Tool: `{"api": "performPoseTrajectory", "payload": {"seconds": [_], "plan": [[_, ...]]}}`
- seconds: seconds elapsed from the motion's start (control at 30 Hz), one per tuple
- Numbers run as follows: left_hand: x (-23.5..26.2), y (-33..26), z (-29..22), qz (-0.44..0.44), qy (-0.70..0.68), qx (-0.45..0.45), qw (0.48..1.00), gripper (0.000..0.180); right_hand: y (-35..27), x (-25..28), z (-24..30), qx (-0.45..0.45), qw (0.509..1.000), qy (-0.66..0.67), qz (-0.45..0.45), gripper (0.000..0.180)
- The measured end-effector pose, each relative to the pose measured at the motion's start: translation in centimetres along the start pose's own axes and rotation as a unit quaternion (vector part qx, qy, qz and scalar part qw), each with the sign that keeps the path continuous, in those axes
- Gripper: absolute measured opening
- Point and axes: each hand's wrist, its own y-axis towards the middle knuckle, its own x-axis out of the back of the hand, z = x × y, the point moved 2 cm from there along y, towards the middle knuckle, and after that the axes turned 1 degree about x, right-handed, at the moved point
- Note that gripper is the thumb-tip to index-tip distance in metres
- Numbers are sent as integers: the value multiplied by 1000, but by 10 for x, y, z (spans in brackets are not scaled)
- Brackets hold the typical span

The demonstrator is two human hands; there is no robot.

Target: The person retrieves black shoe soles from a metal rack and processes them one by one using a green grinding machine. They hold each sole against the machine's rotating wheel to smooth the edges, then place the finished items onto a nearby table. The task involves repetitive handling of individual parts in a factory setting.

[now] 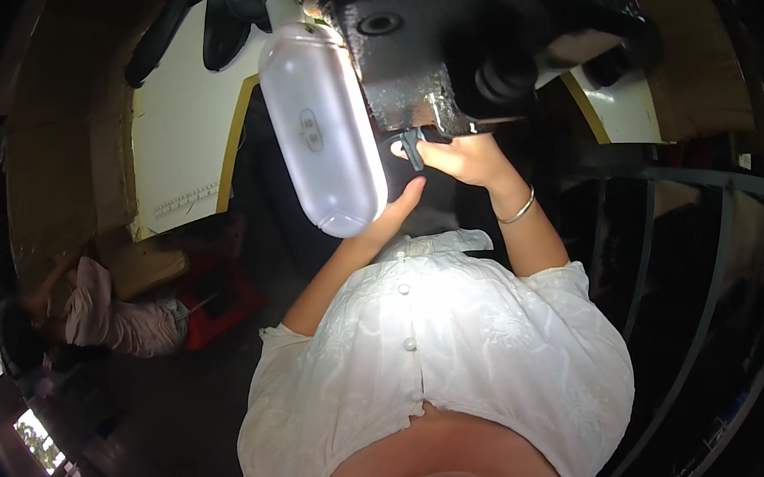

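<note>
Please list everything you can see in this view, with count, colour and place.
bottle: one, translucent white with a blue neck, upper middle, against the left hand
black machine part: one, top centre, above both hands
small black piece: one, under the machine part, at the right hand's fingertips
cardboard sheets: brown, left
white panel: one, yellow-edged, upper left
metal railing: grey, right
other person: one, crouched, lower left
bracelet: one, silver, right wrist
white blouse: one, centre
left hand: grip on bottle
right hand: pinching the piece
</note>
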Motion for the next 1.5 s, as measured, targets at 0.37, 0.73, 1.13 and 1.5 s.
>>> {"api": "performPoseTrajectory", "payload": {"seconds": [0.37,0.73,1.13,1.5], "plan": [[6,20,1,170,17,133,976,24,-85,66,-74,-294,862,-147,386,39],[36,11,-5,207,-168,179,947,26,-39,98,-18,18,859,333,-389,24],[160,14,23,-5,-105,305,946,30,-24,-41,-8,26,805,484,-342,37],[99,-36,142,382,104,303,867,28,-15,-12,5,2,984,153,-88,34]]}}
